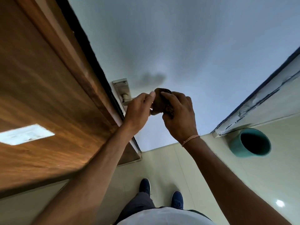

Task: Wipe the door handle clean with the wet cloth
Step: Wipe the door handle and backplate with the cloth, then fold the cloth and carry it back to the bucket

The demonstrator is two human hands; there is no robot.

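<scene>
- The door handle sits at mid-frame, just left of centre, on a metal plate fixed near the edge of the wooden door. Its lever runs from the plate toward the lower right of the frame, and most of it is hidden behind the left hand.
- The cloth, a dark brown wad, is just right of the handle, held between both hands, apart from the visible metal.
- The left hand is nearer the handle. It overlaps the lever, with its thumb pressed on the cloth's left side. Whether its fingers also grip the lever I cannot tell.
- The right hand has its fingers curled over the cloth from the right and grips it.
- So the handle lies to the left of the cloth and slightly above it. I judge that wiping calls for a short move leftward along the lever's axis.
</scene>
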